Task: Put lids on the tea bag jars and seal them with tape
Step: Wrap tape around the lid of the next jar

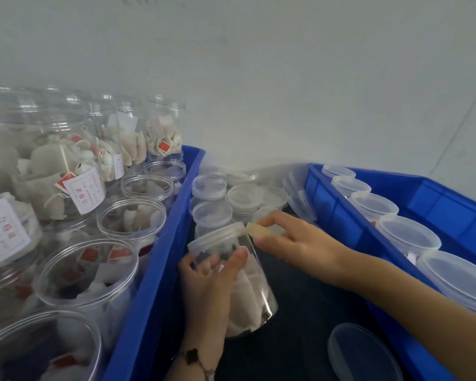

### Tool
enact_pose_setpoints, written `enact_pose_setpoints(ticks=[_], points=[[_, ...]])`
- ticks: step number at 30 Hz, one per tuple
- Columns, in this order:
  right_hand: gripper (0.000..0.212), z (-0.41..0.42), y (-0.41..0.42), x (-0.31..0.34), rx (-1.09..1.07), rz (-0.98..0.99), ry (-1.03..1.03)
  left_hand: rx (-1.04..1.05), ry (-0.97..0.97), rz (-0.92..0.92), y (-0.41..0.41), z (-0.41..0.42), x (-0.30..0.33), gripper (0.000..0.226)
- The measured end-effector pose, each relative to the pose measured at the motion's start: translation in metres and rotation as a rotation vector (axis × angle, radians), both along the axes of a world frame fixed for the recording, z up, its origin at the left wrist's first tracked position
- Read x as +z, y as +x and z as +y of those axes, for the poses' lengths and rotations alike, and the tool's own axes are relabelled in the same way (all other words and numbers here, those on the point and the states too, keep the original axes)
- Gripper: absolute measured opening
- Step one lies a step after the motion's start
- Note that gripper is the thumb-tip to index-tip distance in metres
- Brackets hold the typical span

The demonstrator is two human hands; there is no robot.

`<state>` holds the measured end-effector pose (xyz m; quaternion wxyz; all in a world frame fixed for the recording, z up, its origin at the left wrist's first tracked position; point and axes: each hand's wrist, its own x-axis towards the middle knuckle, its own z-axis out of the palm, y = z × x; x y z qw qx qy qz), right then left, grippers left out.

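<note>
I see my left hand (212, 273) wrapped round a clear plastic jar (248, 281), thumb curled over the front just below its lid (217, 235) and fingers showing through the wall behind. The jar is a smooth cylinder, tilted with its lid end away from me and to the left, its base low over the dark cloth (300, 312) that lies between the two crates. Inside it sit pale, papery tea bags. The lid is translucent, round and ribbed at its rim, and it sits on the jar's mouth.

My right hand (291, 240) pinches a strip of yellowish tape (261, 229) between thumb and forefinger; the strip's free end touches the lid's rim on its right side. The tape looks matte and slightly creased.

Along the left edge stands a blue plastic crate (154, 270) with hard, glossy walls, packed with open jars (132, 213) of tea bags, some showing white paper labels with red print. Behind the held jar, against the white wall, stand stacks of loose lids (212, 210), shallow frosted discs. Along the right edge a second blue crate (341, 215), ribbed inside, holds a row of lidded jars (407, 235). One more loose lid (363, 353) lies flat on the cloth near the bottom edge. A beaded bracelet (195, 361) circles my left wrist.
</note>
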<state>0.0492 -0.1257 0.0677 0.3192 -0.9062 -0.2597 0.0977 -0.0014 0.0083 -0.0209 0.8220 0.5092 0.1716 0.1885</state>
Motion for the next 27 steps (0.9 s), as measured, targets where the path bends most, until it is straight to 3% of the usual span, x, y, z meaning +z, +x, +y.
enact_pose_setpoints(ticks=[3, 7, 11, 14, 22, 25, 27], points=[[0.058, -0.005, 0.0, 0.013, -0.043, -0.233, -0.253, 0.007, 0.061, -0.046, -0.002, 0.003, 0.001, 0.077], [0.078, -0.02, 0.005, 0.027, -0.025, -0.524, -0.539, -0.017, 0.114, -0.095, -0.005, 0.003, -0.001, 0.101], [0.067, -0.03, 0.013, 0.032, -0.07, -0.517, -0.527, -0.048, 0.125, -0.12, -0.005, 0.004, -0.001, 0.109], [0.081, -0.034, 0.018, 0.031, -0.075, -0.527, -0.534, -0.065, 0.136, -0.123, -0.005, 0.005, -0.001, 0.106], [0.086, -0.036, 0.011, 0.025, -0.033, -0.622, -0.453, -0.063, 0.075, -0.14, -0.008, 0.012, 0.004, 0.08], [0.091, -0.03, 0.012, 0.025, -0.061, -0.579, -0.473, -0.083, 0.101, -0.148, -0.01, 0.013, 0.005, 0.084], [0.093, -0.027, 0.017, 0.024, -0.073, -0.538, -0.49, -0.094, 0.113, -0.165, -0.01, 0.014, 0.005, 0.069]])
